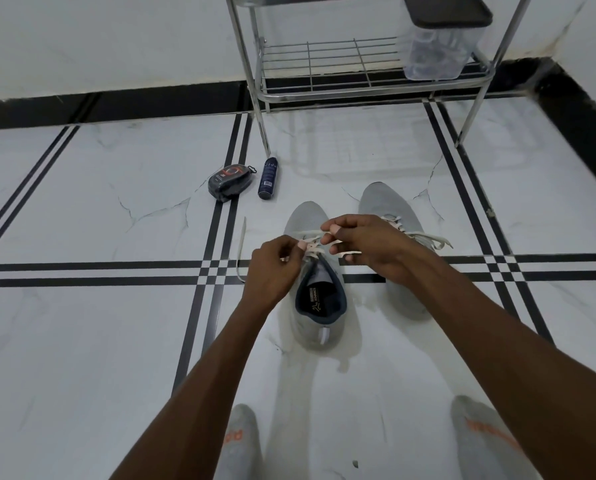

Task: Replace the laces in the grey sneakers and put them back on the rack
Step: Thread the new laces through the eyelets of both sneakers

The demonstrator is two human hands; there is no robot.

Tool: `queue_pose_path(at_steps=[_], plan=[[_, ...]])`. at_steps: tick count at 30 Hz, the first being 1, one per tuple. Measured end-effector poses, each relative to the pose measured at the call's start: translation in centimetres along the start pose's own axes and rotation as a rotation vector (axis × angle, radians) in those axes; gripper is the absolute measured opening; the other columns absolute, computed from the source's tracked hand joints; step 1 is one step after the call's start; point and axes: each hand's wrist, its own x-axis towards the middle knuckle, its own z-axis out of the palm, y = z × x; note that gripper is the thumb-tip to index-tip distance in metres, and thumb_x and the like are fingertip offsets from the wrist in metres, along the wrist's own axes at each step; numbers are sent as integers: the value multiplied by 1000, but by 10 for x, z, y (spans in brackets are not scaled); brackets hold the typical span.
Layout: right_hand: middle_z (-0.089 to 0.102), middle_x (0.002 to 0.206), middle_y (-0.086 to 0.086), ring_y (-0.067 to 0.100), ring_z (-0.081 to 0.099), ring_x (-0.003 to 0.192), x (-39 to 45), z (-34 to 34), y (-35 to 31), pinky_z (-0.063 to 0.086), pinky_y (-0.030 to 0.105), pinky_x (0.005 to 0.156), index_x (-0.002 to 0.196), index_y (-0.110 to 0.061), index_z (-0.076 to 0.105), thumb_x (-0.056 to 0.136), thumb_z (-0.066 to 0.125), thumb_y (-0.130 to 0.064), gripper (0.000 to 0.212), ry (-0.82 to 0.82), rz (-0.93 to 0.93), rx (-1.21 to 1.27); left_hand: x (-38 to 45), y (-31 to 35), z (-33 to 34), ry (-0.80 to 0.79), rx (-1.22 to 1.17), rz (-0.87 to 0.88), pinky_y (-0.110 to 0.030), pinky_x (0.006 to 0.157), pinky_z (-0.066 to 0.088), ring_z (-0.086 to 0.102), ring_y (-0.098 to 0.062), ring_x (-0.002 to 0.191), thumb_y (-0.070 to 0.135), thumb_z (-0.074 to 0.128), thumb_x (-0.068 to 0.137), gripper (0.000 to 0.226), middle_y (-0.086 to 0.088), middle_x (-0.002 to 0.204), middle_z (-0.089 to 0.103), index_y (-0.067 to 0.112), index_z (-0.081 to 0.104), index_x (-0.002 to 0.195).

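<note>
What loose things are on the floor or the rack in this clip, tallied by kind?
Grey sneakers: 2, the left sneaker and the right sneaker
Spray can: 1
Dark shoe-polish sponge case: 1
Loose lace on the floor: 1
Clear container with a dark lid on the rack: 1
Total: 6

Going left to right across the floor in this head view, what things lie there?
Loose lace → shoe-polish sponge → dark spray can → left sneaker being laced → right sneaker.
</note>
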Motion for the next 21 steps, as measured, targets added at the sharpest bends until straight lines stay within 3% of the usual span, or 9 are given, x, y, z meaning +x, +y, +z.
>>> queue_pose_path(at_steps=[4,7,10,14,16,18,21], plan=[[79,100,-3,15,72,97,0,3,0,49,24,74,109,-17,73,104,52,-16,21,-13,-67,-261,-3,-7,-2,42,-39,46,-36,83,58,65,-5,94,29,68,94,7,10,95,71,24,71,92],[78,95,-4,10,74,91,2,8,1,47,11,65,105,-17,77,98,61,-13,18,48,-225,-562,-5,-6,-7,-29,-2,32,-21,70,53,63,-7,80,38,81,83,18,9,89,69,26,69,84],[77,90,-4,7,72,83,4,17,4,51,17,72,97,-18,80,90,71,-15,12,94,-327,-756,-8,-8,-6,-151,71,-3,-12,60,48,65,-5,71,44,87,75,30,9,83,71,22,72,87],[75,87,-1,14,69,79,9,27,8,53,28,73,87,-22,77,89,70,-17,10,118,-343,-957,-9,-10,-7,-132,21,-37,-10,64,49,69,0,74,30,80,84,16,9,82,75,16,79,92],[73,96,3,20,68,85,12,31,8,54,32,77,95,-23,75,90,66,-17,12,107,-335,-1106,-8,-13,-11,-177,-37,-70,-21,74,57,72,-5,77,32,78,86,17,6,84,77,18,81,95],[70,103,4,22,66,92,15,36,9,47,27,74,105,-21,73,91,65,-14,18,61,-328,-1251,-7,-19,-15,-225,-123,-120,-43,87,61,75,-16,83,40,77,85,21,0,86,78,23,82,96],[70,103,5,23,67,93,16,37,11,42,24,73,110,-18,73,91,64,-10,22,43,-338,-1246,-8,-22,-16,-233,-196,-149,-50,91,59,76,-21,88,41,77,85,24,-3,94,79,24,82,101]])
